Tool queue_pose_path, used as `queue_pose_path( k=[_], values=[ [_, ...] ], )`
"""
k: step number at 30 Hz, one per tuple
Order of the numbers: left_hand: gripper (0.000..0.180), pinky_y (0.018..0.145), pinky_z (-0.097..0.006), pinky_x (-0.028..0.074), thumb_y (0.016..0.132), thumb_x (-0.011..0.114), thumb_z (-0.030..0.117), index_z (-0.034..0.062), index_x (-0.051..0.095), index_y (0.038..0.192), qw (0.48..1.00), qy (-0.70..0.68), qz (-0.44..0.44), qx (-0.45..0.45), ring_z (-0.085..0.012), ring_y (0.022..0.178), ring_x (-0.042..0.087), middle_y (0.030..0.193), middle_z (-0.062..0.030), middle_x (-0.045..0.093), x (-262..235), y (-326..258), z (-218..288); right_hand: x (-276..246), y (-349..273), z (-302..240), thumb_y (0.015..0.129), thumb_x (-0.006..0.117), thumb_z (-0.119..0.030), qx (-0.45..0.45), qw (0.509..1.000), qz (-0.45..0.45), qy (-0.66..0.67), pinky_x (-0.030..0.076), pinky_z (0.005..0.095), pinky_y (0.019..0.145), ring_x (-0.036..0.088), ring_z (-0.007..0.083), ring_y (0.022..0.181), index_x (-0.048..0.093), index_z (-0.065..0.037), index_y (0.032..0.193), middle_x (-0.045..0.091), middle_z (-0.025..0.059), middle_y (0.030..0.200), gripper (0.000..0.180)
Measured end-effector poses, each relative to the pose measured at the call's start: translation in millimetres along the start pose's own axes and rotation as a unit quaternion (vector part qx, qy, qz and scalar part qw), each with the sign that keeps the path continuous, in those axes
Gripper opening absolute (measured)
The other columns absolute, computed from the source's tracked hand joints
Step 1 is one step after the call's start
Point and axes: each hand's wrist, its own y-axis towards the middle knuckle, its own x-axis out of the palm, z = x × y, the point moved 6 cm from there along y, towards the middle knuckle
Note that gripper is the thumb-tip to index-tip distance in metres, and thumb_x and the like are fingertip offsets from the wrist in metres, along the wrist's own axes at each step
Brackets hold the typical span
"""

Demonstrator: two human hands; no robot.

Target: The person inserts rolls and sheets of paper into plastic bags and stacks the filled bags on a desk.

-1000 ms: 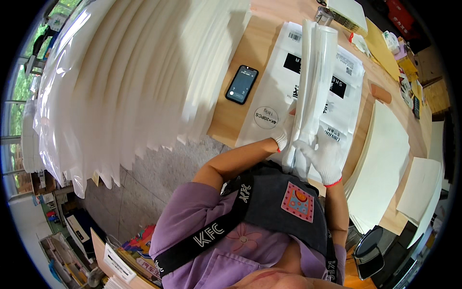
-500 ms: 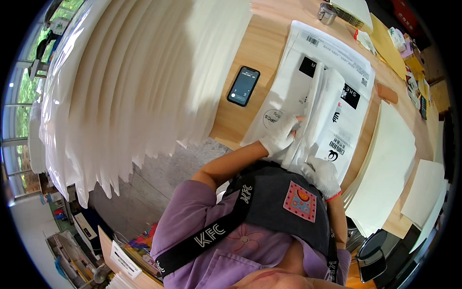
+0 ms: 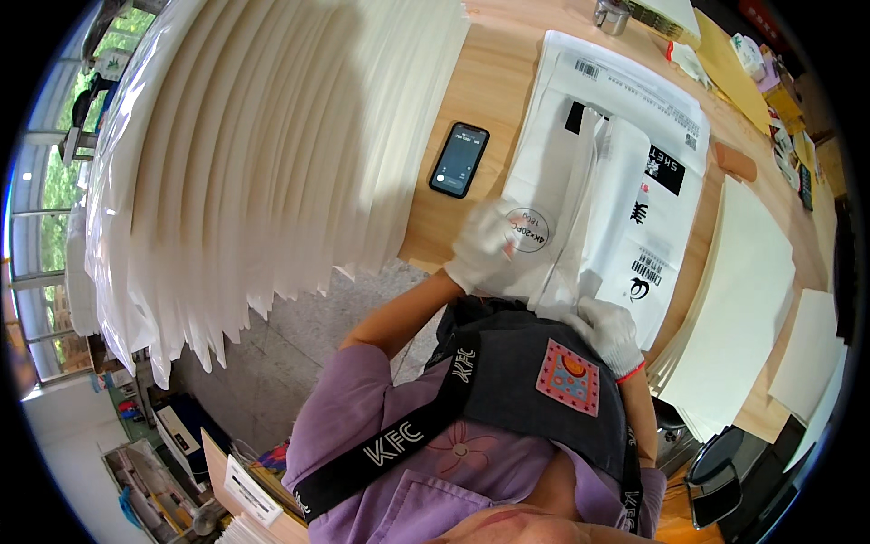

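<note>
A long white folded bag lies flat on a pile of white printed mailer bags on the wooden table. My left hand, in a white glove, grips the bag's near left corner beside a round sticker; the hand is blurred. My right hand, also gloved, is closed on the bag's near end at the table's front edge, just above my dark apron.
A black phone lies left of the mailers. A large fanned stack of white sheets fills the left. More white sheets sit at the right. A metal cup and yellow envelopes stand at the far end.
The white bag was held upright in both hands; it has come down flat onto the mailers. My left hand moved left to its near corner, my right hand toward the table edge.
</note>
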Motion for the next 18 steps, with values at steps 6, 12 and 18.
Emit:
queue_pose_path(
  k=[6,12,18],
  values=[
    [0.059,0.112,-0.053,0.02,0.077,0.072,0.021,-0.0035,0.044,0.124,0.94,0.212,0.027,-0.267,-0.0492,0.138,0.018,0.15,-0.03,0.019,-36.0,-45.8,-81.6,6.0,4.6,1.2,0.084,0.068,-0.036,0.032,0.999,0.01,0.005,0.046,0.0411,0.052,0.06,0.0319,0.058,0.056,-0.008,0.072,0.058,0.0115,0.062,0.032],
    [0.059,0.112,-0.054,0.018,0.08,0.07,0.024,-0.0004,0.044,0.127,0.943,0.197,0.015,-0.269,-0.0509,0.139,0.013,0.152,-0.0294,0.014,-30.9,-45.7,-83.7,5.3,5.9,-0.9,0.084,0.068,-0.036,0.034,0.999,0.005,-0.006,0.046,0.0412,0.052,0.06,0.0317,0.058,0.056,-0.008,0.071,0.058,0.0115,0.061,0.034],
    [0.044,0.11,-0.055,0.02,0.082,0.068,0.029,0.0134,0.057,0.121,0.937,0.224,-0.018,-0.269,-0.0499,0.139,0.012,0.154,-0.0251,0.014,-30.7,-44.2,-81.3,6.9,6.4,0.2,0.083,0.069,-0.035,0.048,0.999,0.002,-0.001,0.045,0.042,0.053,0.059,0.0331,0.058,0.055,-0.006,0.072,0.057,0.0128,0.061,0.034]
  ],
)
